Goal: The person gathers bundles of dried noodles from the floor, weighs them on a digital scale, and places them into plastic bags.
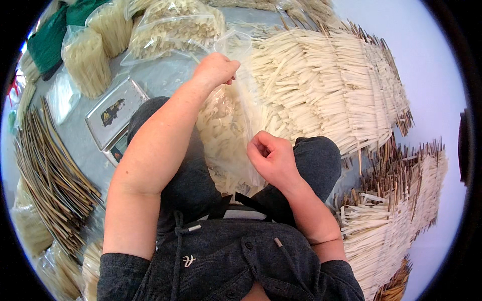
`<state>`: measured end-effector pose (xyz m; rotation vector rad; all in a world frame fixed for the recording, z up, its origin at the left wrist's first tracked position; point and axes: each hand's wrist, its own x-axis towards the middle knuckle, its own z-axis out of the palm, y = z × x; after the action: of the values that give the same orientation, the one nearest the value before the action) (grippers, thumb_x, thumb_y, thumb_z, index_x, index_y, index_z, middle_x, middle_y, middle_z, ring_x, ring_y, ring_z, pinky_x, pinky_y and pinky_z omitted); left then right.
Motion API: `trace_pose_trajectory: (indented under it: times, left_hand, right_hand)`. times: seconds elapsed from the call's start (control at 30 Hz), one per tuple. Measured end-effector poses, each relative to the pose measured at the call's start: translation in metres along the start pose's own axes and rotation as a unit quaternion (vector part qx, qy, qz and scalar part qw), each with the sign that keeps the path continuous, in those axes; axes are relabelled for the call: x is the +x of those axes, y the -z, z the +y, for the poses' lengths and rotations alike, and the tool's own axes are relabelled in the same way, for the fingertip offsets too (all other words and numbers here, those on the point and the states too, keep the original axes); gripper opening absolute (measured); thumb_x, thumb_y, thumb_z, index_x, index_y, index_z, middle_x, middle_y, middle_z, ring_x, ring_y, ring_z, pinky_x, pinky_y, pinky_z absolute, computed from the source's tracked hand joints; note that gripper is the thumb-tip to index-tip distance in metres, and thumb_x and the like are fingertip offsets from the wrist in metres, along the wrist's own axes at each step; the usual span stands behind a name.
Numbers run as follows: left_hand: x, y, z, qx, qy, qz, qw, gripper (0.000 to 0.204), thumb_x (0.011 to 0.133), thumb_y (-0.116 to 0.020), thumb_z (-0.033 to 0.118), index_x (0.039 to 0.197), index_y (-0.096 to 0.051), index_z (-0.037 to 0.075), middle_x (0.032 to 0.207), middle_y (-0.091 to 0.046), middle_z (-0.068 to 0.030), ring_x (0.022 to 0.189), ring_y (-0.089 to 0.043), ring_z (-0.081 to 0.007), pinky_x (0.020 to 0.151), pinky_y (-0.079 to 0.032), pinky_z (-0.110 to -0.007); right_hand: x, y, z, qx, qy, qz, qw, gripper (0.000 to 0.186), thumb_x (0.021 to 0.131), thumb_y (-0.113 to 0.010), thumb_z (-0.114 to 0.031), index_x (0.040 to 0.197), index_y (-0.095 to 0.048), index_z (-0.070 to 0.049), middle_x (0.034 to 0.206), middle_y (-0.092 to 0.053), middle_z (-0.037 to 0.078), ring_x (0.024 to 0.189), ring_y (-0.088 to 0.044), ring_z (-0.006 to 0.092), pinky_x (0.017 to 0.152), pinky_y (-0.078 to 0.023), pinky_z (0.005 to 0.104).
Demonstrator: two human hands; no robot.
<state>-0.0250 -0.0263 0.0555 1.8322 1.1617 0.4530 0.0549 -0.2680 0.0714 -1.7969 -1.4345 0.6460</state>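
Note:
A tall clear plastic bag (223,120) of pale flat strips stands between my knees. My left hand (216,69) is raised at the bag's top, fingers closed on the clear plastic. My right hand (271,155) is lower, by the bag's right side, with fingers curled; whether they grip the plastic edge is hard to make out.
A metal scale (104,138) sits left, beside a bundle of long dark sticks (50,175). Piles of pale strips (321,90) line the right. Filled bags (175,27) and green cloth-like bundles (46,47) lie behind. A white wall (427,75) stands at right.

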Motion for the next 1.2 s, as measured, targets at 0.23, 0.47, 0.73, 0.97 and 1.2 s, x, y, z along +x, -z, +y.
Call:
trace_pose_trajectory:
  times: [0.23, 0.47, 0.73, 0.97, 1.2]
  left_hand:
    - [0.001, -0.002, 0.001, 0.025, -0.007, 0.0, 1.0, 0.035, 0.079, -0.051, 0.033, 0.072, -0.073, 0.007, 0.068, -0.069, -0.0051, 0.07, -0.066, -0.0179, 0.072, -0.051, -0.032]
    - [-0.006, -0.003, 0.006, 0.014, 0.0, -0.016, 1.0, 0.036, 0.08, -0.05, 0.033, 0.072, -0.072, 0.007, 0.067, -0.069, -0.0047, 0.07, -0.066, -0.018, 0.072, -0.051, -0.033]
    - [-0.007, -0.004, 0.004, 0.008, -0.022, -0.012, 1.0, 0.037, 0.08, -0.051, 0.034, 0.071, -0.071, 0.004, 0.065, -0.068, -0.007, 0.065, -0.066, -0.019, 0.07, -0.051, -0.033]
    - [-0.013, -0.003, 0.004, -0.007, -0.026, 0.004, 1.0, 0.037, 0.08, -0.052, 0.034, 0.069, -0.07, 0.003, 0.064, -0.067, -0.0082, 0.064, -0.065, -0.0191, 0.068, -0.051, -0.034]
    - [-0.041, 0.012, 0.01, 0.017, 0.012, -0.003, 1.0, 0.041, 0.083, -0.055, 0.038, 0.067, -0.069, 0.002, 0.064, -0.067, -0.0096, 0.063, -0.066, -0.0204, 0.064, -0.051, -0.036]
  right_hand:
    - [0.009, 0.005, -0.006, -0.13, -0.028, 0.002, 0.991, 0.02, 0.082, -0.064, -0.011, 0.071, -0.055, 0.002, 0.054, -0.053, 0.004, 0.051, -0.046, 0.0055, 0.048, -0.039, 0.0246]
    - [0.008, 0.006, -0.005, -0.072, -0.03, -0.012, 0.997, 0.025, 0.081, -0.064, -0.02, 0.072, -0.056, 0.001, 0.06, -0.059, 0.015, 0.053, -0.059, 0.0251, 0.053, -0.046, 0.0349]
    - [0.019, 0.001, 0.011, -0.005, -0.035, -0.004, 0.999, 0.026, 0.08, -0.065, -0.022, 0.072, -0.057, 0.001, 0.059, -0.059, 0.015, 0.053, -0.059, 0.0258, 0.053, -0.046, 0.0347]
    - [0.023, 0.006, 0.005, -0.13, -0.031, 0.002, 0.991, 0.02, 0.08, -0.063, -0.017, 0.072, -0.058, 0.001, 0.06, -0.059, 0.014, 0.052, -0.058, 0.0241, 0.052, -0.045, 0.0342]
    - [0.014, -0.002, 0.017, 0.029, -0.011, 0.013, 0.999, 0.016, 0.082, -0.063, -0.012, 0.074, -0.058, 0.001, 0.058, -0.057, 0.008, 0.051, -0.053, 0.0115, 0.051, -0.043, 0.0275]
